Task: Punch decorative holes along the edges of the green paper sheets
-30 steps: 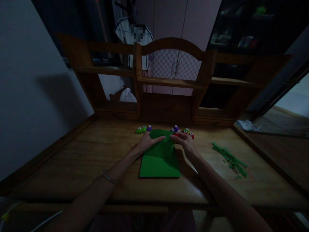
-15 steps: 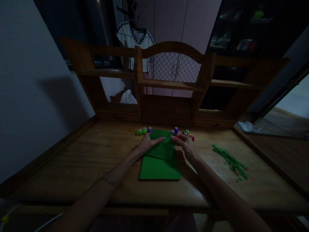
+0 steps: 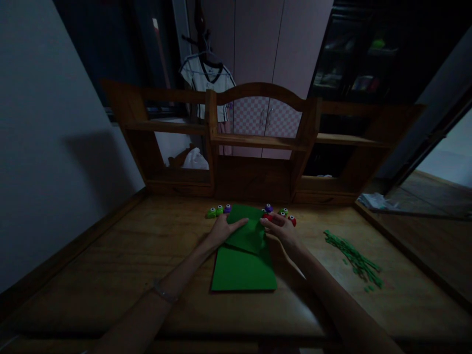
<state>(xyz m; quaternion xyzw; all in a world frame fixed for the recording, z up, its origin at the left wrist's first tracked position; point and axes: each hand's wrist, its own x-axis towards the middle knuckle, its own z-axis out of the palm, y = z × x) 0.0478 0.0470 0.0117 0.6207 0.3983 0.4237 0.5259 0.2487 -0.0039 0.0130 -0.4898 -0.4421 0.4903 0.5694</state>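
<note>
A green sheet [image 3: 244, 235] is raised at a slant above a stack of green sheets [image 3: 243, 273] on the desk. My left hand [image 3: 221, 231] grips the raised sheet's left side, with the thumb across its face and the other fingers mostly hidden behind. At the right edge of that sheet, my right hand [image 3: 282, 230] pinches a small red thing [image 3: 267, 217], partly covered by the fingers. Similar small eye-topped pieces stand beyond the hands: green ones [image 3: 211, 213] and a purple one [image 3: 227, 209] at left, and a purple one [image 3: 268, 208] and a red one [image 3: 292, 220] at right.
Thin green strips and scraps [image 3: 354, 258] lie on the wooden desk [image 3: 165, 246] to the right. A wooden shelf unit [image 3: 258, 142] rises along the back edge. Behind it, a white shirt [image 3: 214, 76] hangs on a stand.
The view has tilted up a little, so the desk sits lower in the picture. Both hands keep their hold on the raised green sheet and the red thing, shifting only slightly.
</note>
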